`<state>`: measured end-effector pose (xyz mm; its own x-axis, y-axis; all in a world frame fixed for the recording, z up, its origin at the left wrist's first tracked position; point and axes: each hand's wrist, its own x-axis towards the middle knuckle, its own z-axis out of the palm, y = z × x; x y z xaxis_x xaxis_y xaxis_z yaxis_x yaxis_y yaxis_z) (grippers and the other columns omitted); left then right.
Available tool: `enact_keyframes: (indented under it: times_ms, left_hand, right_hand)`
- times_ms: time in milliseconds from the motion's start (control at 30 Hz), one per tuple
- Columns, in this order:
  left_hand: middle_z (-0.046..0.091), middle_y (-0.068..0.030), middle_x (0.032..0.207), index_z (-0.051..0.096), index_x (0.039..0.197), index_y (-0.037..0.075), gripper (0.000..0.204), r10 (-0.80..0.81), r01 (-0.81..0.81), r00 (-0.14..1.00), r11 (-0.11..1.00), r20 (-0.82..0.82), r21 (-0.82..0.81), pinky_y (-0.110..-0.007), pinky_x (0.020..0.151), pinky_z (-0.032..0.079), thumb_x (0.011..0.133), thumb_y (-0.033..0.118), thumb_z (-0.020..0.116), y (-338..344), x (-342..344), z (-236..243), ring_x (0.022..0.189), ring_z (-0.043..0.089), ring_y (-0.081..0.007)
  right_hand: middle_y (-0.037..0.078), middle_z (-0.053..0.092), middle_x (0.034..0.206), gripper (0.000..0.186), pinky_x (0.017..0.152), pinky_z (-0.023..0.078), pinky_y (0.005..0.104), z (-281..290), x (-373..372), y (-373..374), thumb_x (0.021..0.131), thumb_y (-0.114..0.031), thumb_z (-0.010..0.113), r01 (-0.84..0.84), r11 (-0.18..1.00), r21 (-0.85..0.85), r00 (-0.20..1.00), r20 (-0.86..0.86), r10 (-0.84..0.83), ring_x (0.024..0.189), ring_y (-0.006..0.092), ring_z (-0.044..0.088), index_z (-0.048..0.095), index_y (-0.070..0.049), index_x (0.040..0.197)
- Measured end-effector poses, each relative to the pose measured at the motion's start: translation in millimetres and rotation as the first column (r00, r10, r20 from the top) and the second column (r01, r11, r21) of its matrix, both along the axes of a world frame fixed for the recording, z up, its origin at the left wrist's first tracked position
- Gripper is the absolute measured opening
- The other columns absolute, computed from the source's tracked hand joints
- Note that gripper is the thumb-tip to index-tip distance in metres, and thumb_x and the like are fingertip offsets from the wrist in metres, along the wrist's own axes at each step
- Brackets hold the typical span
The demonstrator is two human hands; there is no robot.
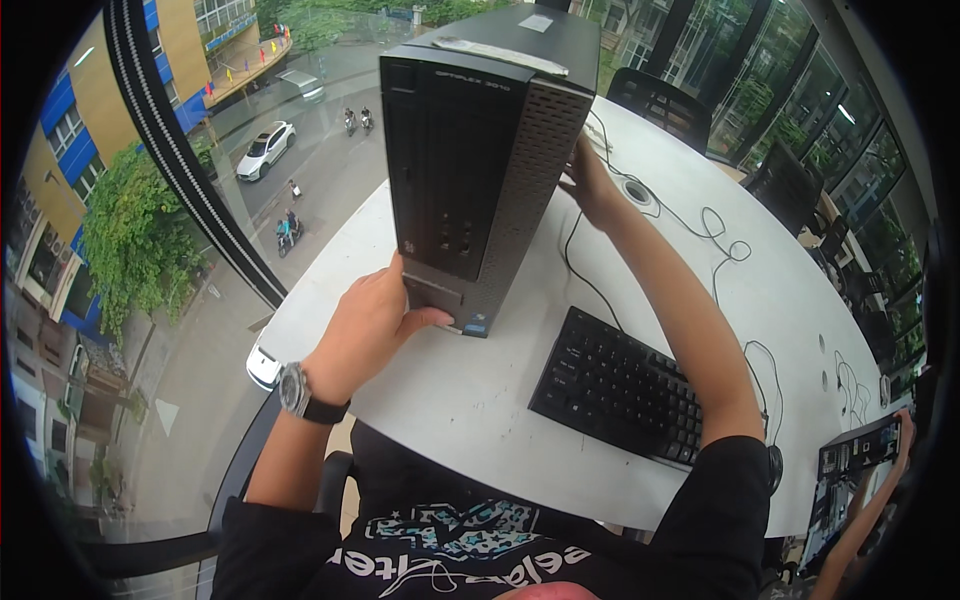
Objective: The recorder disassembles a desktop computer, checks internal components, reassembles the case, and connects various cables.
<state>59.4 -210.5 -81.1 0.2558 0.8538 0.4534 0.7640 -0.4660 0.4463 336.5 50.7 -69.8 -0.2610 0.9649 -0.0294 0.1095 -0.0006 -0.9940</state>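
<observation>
A black desktop computer tower (pixel 450 180) stands upright on the white table (pixel 440 385) in front of me, its front panel turned my way. My left hand (pixel 375 320) grips its lower front left corner, with the thumb across the front face and the other fingers partly hidden along the left side. At the tower's far right side is my right hand (pixel 593 185), pressed to it toward the rear; its fingertips are partly hidden behind the case. A black keyboard (pixel 620 390) lies right of the tower, under my right forearm.
Loose cables (pixel 735 250) run over the table's right part, near a round cable hole (pixel 637 192). Black office chairs (pixel 660 105) stand beyond the far edge. At the lower right, another person's arm (pixel 850 535) reaches to an open computer case (pixel 858 448). Window glass borders the left.
</observation>
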Motion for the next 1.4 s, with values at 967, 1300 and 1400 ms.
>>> enact_keyframes:
  times_ms: [967, 1300, 1400]
  left_hand:
    - [0.043, -0.0264, 0.157, 0.029, 0.154, -0.012, 0.093, 0.014, -0.027, 0.95, 0.999, -0.312, -0.036, -0.056, 0.125, 0.015, 0.102, 0.064, 0.042, -10.1, -26.6, -55.5, 0.15, 0.037, -0.0298]
    - [0.04, -0.0195, 0.161, 0.029, 0.159, 0.001, 0.088, -0.046, 0.0, 0.95, 0.989, -0.308, -0.149, -0.052, 0.127, 0.015, 0.1, 0.065, 0.044, -2.7, -33.1, -52.7, 0.148, 0.041, -0.0306]
    - [0.04, -0.0188, 0.161, 0.034, 0.159, 0.007, 0.082, -0.039, -0.003, 0.958, 0.99, -0.286, -0.142, -0.053, 0.127, 0.015, 0.101, 0.063, 0.045, -1.2, -33.9, -50.8, 0.149, 0.04, -0.0305]
  right_hand:
    - [0.015, 0.068, 0.126, 0.034, 0.107, 0.044, 0.0358, -4.6, 35.0, -297.8, 0.102, -0.024, 0.062, 0.108, 0.828, 0.55, 0.917, 0.266, -0.296, 0.121, 0.0231, 0.061, 0.063, 0.002, 0.124]
    - [0.017, 0.072, 0.113, 0.022, 0.096, 0.053, 0.0398, -58.1, 102.1, -479.4, 0.091, -0.008, 0.069, -0.077, 0.641, 0.764, 0.675, 0.513, -0.53, 0.106, 0.0361, 0.069, 0.068, 0.001, 0.111]
    - [0.018, 0.072, 0.121, 0.025, 0.098, 0.054, 0.0438, -72.8, 116.1, -485.5, 0.09, -0.011, 0.07, -0.094, 0.519, 0.849, 0.59, 0.468, -0.658, 0.115, 0.0382, 0.068, 0.069, -0.001, 0.113]
